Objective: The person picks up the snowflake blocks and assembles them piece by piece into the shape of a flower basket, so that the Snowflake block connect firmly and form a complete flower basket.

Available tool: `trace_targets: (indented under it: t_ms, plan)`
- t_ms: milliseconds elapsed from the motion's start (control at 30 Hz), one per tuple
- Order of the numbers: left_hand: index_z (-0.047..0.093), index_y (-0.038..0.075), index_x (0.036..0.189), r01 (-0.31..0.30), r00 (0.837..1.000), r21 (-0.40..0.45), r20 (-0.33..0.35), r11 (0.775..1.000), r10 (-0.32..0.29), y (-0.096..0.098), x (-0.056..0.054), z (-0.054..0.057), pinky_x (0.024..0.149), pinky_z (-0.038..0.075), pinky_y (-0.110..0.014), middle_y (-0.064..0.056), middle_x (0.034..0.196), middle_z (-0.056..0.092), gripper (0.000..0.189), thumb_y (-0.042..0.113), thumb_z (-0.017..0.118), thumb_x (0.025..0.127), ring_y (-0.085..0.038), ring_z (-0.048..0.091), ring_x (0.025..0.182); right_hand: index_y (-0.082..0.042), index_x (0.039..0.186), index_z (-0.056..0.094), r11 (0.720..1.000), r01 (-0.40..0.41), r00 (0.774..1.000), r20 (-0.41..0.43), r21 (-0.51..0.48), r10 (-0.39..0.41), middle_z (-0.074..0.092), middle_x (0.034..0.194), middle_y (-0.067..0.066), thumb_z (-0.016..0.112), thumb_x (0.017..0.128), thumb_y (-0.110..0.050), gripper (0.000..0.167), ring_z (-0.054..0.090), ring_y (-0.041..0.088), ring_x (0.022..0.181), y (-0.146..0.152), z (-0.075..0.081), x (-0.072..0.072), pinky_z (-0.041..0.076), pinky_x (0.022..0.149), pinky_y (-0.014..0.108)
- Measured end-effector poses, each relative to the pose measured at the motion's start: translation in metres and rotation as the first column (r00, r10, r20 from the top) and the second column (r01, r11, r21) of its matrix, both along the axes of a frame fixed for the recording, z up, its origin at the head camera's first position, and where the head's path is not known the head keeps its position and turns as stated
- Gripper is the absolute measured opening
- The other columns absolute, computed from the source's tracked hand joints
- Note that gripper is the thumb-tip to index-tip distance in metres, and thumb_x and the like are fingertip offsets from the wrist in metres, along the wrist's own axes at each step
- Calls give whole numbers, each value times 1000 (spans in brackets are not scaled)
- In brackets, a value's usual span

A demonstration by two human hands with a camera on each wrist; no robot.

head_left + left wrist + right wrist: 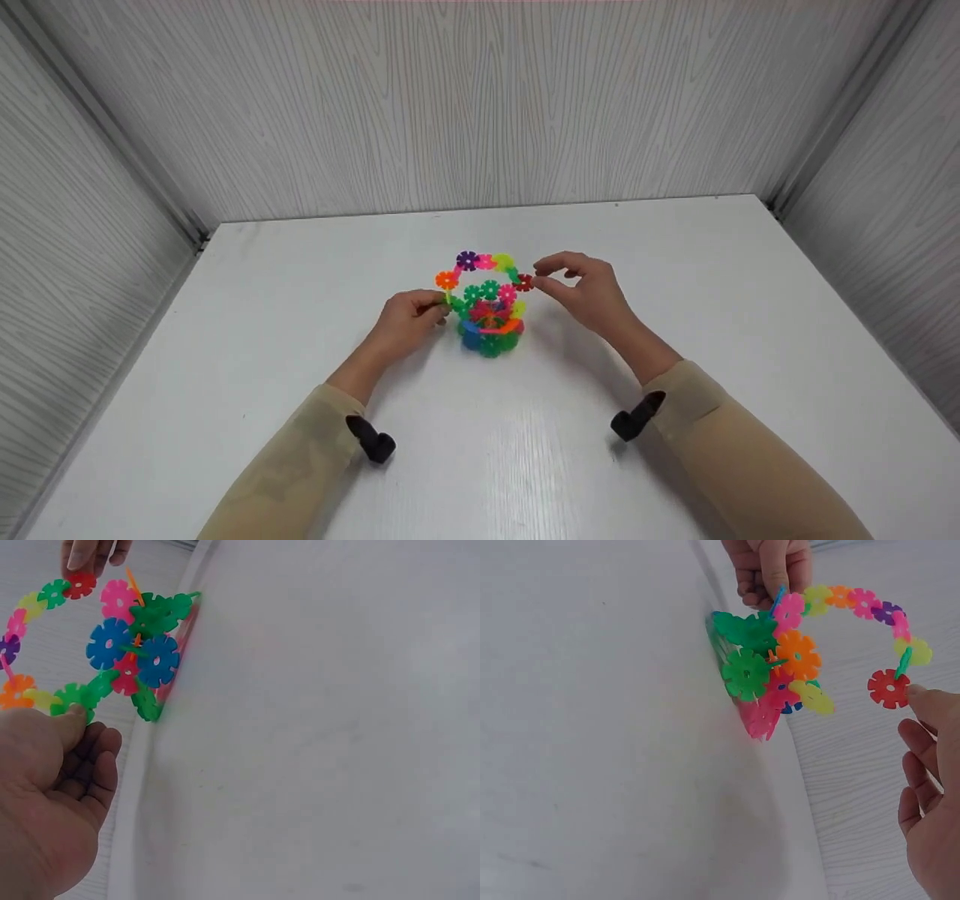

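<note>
A small basket of interlocking plastic snowflake discs (490,344) stands on the table, in green, blue, pink, orange and yellow. From its left side rises an arched chain of discs (467,261), like a handle. My left hand (407,324) pinches a green disc (73,699) low on that chain, thumb on top. At the chain's other end, my right hand (592,294) holds a red disc (889,688) by its edge between thumb and forefinger. In the right wrist view this red disc hangs apart from the basket's body. The right forefinger is partly hidden there.
The white table (480,450) spreads around the basket. Pale wood-grain panels (480,105) rise behind it and at both sides. Black wrist cameras (637,415) stick out from both sleeves over the tabletop.
</note>
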State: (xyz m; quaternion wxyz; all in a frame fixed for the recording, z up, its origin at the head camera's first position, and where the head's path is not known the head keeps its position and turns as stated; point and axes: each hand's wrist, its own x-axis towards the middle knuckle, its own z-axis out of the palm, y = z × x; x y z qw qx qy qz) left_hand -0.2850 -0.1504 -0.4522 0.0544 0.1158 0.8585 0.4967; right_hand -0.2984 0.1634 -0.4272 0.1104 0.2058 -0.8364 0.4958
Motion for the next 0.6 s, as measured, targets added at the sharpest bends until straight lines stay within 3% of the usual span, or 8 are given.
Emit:
trace_targets:
  t_ms: [267, 433, 600]
  plan:
    - [74, 8, 125, 17, 999, -14, 46, 1000, -16, -5, -2, 2, 94, 56, -34, -12, 120, 72, 22, 14, 59, 110, -23, 66, 106, -16, 111, 82, 998, -66, 994, 90, 13, 64, 79, 107, -5, 80, 98, -27, 17, 66, 19, 107, -3, -1, 0, 51, 99, 48]
    - [73, 7, 127, 21, 998, -19, 52, 1000, -20, -7, -3, 4, 94, 56, -34, -13, 121, 72, 23, 14, 59, 110, -23, 65, 107, -18, 106, 83, 996, -86, 991, 104, 2, 85, 79, 103, -6, 79, 99, -24, 11, 66, 20, 101, -4, -3, 0, 53, 96, 50]
    - [73, 8, 126, -29, 997, 34, 79, 999, 26, -6, -7, 5, 96, 57, -34, -10, 118, 72, 21, 14, 62, 109, -24, 66, 107, -16, 104, 83, 996, -86, 990, 108, -3, 85, 79, 101, -4, 79, 99, -23, 9, 66, 21, 98, -5, -6, 1, 55, 91, 47]
